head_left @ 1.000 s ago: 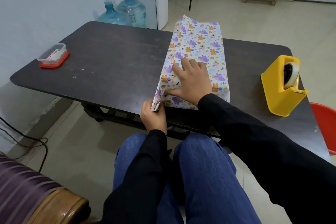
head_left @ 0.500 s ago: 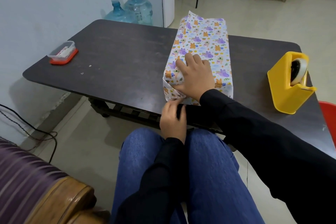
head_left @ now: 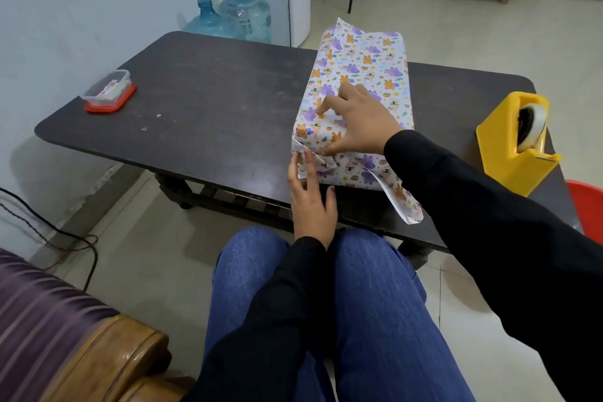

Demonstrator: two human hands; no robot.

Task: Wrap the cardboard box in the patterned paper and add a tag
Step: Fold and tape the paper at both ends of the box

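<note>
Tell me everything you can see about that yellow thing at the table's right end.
It is a yellow tape dispenser, plastic by its look: a wedge-shaped block with a slot in its top. A roll of pale tape sits in the slot, its dark core showing. It stands upright near the right end of the dark table. Only the table touches it; the wrapped box lies apart, to its left.

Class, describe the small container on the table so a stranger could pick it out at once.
Find the dark rectangular table and look to its left end, away from the patterned paper-wrapped box. There sits a small clear plastic container on a red lid, low and see-through, unlike the tall yellow tape dispenser at the right end.
</note>
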